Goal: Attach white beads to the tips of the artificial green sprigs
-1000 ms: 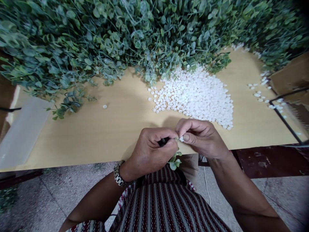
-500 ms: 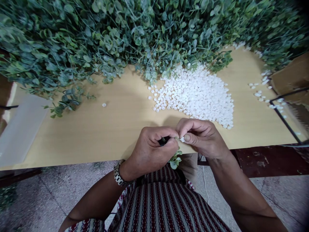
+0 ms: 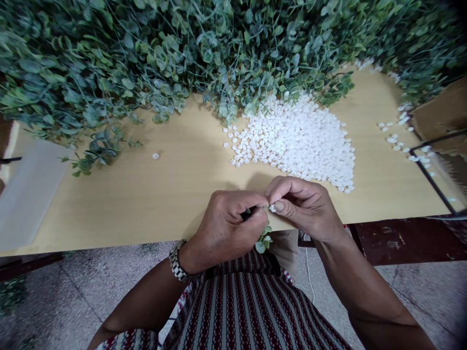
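My left hand, a watch on its wrist, pinches the stem of a green leafy sprig; the leaves hang below the fingers and much of the stem is hidden. Close against it, my right hand grips a small white plastic piece between thumb and forefinger, at the stem's end. Whether the stem sits inside the piece I cannot tell. Just beyond my hands a big heap of like white pieces lies on the wooden table.
Dense artificial greenery covers the table's far side. One loose white piece lies left of the heap, near a stray sprig. A translucent sheet is at the left end; a cardboard box and black metal frame stand at right.
My fingers have drawn slightly closer together, and less of the white piece shows between them. The view has shifted a little. Both grips stay the same.
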{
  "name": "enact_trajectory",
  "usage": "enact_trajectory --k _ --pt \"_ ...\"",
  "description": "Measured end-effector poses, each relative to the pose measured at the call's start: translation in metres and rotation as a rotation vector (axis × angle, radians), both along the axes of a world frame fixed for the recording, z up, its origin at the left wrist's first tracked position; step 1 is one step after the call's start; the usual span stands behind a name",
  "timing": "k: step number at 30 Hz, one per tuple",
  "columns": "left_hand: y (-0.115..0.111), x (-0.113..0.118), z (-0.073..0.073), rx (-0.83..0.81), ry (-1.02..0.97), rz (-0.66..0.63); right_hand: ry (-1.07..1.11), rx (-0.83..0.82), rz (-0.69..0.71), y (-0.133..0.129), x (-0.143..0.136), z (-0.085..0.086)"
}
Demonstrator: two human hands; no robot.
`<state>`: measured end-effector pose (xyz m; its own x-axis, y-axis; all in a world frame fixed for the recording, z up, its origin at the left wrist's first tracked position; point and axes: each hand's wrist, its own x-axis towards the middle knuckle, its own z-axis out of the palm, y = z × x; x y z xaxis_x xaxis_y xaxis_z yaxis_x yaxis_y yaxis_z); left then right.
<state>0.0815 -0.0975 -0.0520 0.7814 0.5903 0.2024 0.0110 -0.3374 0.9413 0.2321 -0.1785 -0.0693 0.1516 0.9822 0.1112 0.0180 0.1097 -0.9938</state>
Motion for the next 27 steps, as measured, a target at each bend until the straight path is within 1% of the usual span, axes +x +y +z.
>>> enact_trajectory --k 4,8,13,17,19,22,23,24,27 --pt "-0.003 0.004 -0.004 -0.037 -0.071 0.040 -0.033 0.047 -0.062 0.000 -0.003 -0.002" --pt "-0.007 0.007 -0.007 -0.077 -0.113 0.109 -0.033 0.114 -0.117 0.000 -0.006 -0.005" --pt "-0.007 0.007 -0.006 -0.079 -0.094 0.085 -0.014 0.087 -0.014 0.002 0.000 -0.005" --pt "-0.004 0.007 -0.004 -0.105 -0.069 0.080 -0.011 0.092 0.015 0.004 0.002 -0.001" --pt "-0.002 0.007 -0.003 -0.140 -0.063 0.068 -0.065 0.094 -0.038 0.003 0.002 0.002" --pt "-0.001 0.007 -0.002 -0.228 -0.081 0.101 -0.183 0.128 -0.230 -0.003 0.001 0.006" --pt "-0.001 0.006 -0.002 -0.253 -0.083 0.125 -0.221 0.142 -0.259 -0.005 0.001 0.007" --pt "-0.001 0.006 -0.003 -0.268 -0.085 0.147 -0.255 0.152 -0.249 -0.008 0.000 0.008" --pt "-0.002 0.005 -0.004 -0.258 -0.104 0.186 -0.353 0.150 -0.114 -0.013 -0.002 0.010"
